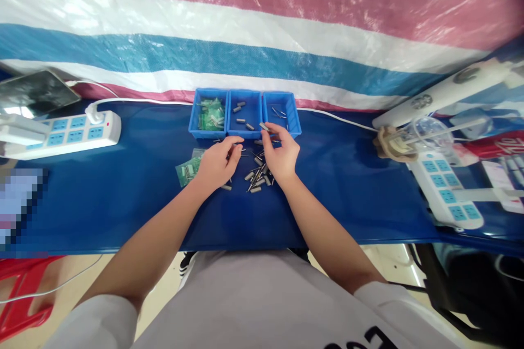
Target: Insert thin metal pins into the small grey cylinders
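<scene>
Cylinder (265,127), pinched in right hand (282,154), near blue bins (250,101)

A blue table (347,185) bears three bins (248,101) and seemingly metal pieces (249,176).

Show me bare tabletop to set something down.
Blue tabletop is bare between the left power strip and green packets, and between the right hand and right power strip. Crowded: metal parts between left hand and right hand.

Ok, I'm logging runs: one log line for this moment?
left hand: by loose parts, grip unclear; right hand: pinching grey cylinder; blue bins: ahead
</scene>
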Available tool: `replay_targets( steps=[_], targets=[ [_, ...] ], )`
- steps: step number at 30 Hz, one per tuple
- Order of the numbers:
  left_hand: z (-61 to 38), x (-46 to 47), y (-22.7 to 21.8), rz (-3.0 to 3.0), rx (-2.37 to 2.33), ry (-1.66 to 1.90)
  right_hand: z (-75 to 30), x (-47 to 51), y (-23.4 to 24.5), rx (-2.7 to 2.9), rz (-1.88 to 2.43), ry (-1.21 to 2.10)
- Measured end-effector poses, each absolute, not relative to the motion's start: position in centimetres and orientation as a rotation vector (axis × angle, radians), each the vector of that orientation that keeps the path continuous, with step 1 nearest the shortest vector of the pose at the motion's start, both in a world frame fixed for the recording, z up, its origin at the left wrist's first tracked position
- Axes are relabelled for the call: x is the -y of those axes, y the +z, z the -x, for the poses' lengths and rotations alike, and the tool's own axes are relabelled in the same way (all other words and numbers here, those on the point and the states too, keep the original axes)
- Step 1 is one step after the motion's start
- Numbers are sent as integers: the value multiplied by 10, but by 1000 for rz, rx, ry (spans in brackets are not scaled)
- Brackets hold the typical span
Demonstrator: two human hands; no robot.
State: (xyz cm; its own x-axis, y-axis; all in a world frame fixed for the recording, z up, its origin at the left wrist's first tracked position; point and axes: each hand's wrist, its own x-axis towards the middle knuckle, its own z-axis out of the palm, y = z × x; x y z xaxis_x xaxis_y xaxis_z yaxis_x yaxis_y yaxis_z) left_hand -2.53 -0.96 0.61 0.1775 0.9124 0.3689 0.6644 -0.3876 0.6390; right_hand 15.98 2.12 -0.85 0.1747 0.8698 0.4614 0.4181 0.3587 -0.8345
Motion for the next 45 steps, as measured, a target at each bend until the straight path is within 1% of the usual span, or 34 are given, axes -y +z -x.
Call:
replay_targets(
  steps=[3, 6, 11, 18, 31, 40, 45],
  targets=[
    [24, 10, 6, -2156, -1476, 1041, -164, -24, -9, 1580, 1283, 284],
    [23, 10, 5, -2161, -1450, 1046, -165, -24, -9, 1660, 1349, 168],
    [25, 9, 3, -2145, -1482, 1047, -167, -25, -9, 1762, 1386, 158],
    [23, 10, 6, -2193, -1444, 1034, -169, -27, -10, 1811, 1378, 39],
    [23, 9, 6, -2232, -1440, 1041, -167, -24, -10, 1839, 1435, 51],
    [24, 8, 4, -2248, -1452, 1071, -172, -31, -11, 1830, 1205, 175],
    [23, 8, 4, -2270, -1443, 1054, -172, -31, -11, 1827, 1168, 197]
  ],
)
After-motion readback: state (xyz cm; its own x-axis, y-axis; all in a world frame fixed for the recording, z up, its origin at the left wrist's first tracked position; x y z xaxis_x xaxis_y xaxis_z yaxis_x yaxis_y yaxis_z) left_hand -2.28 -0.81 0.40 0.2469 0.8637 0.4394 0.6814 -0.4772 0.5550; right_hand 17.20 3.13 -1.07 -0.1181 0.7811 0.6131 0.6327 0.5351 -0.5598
